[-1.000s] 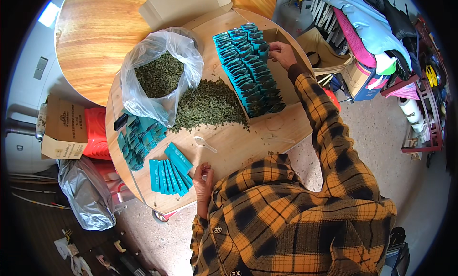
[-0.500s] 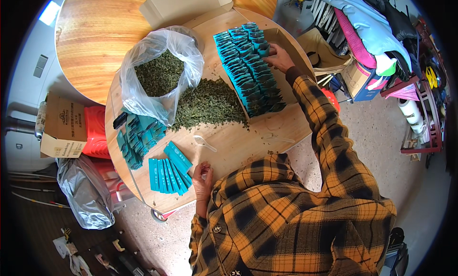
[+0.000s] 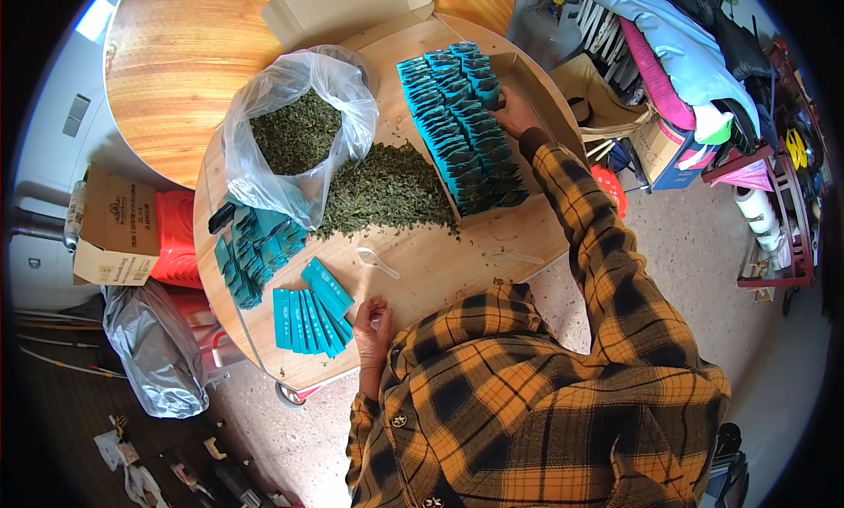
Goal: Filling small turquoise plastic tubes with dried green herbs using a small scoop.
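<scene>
My right hand (image 3: 512, 108) is at the right side of tightly packed teal sachets (image 3: 444, 121) standing in a cardboard box (image 3: 510, 68), its fingers closed on one, tips partly hidden. My left hand (image 3: 374, 328) rests at the table's near edge, fingers curled; whatever they might hold is hidden. It lies beside a fanned group of teal sachets (image 3: 303, 319), with a clear scoop (image 3: 376, 262) beyond. Dried leaf bits (image 3: 387, 196) spread from an open plastic bag (image 3: 347, 134) across the round table (image 3: 457, 262). More teal packets (image 3: 259, 257) are heaped at left.
A second wooden tabletop (image 3: 158, 68) bears a flattened cardboard piece (image 3: 343, 11). Left of me are a carton (image 3: 114, 231), red plastic seats (image 3: 176, 235) and a grey bag (image 3: 154, 350). Piled fabrics (image 3: 668, 60), a tan bag (image 3: 598, 95) and a maroon rack (image 3: 774, 262) crowd the right.
My right hand has shifted slightly right and down along the packed sachets, its fingertips more hidden behind them. The left hand stays in nearly the same place.
</scene>
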